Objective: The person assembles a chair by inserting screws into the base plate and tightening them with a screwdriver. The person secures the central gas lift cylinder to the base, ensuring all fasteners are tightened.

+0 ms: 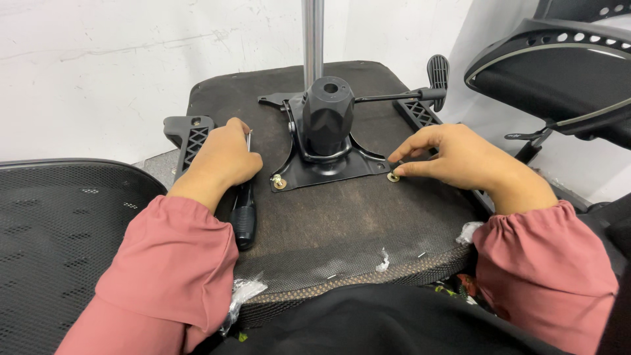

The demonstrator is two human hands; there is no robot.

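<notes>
White wall behind; right hand (470,161) fingers pinching bolt (394,176) on mounting plate (328,167); left hand (223,161) gripping screwdriver (244,213).

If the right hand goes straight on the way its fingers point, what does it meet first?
Probably the black plate: the right hand points left, fingertips on the bolt at the plate's corner.

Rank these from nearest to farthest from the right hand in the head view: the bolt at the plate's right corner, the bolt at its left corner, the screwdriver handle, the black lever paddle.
1. Right corner bolt, under the right hand's fingertips.
2. Black lever paddle, up behind the hand.
3. Left corner bolt, across the plate.
4. Screwdriver handle, far left, under the left hand.
</notes>
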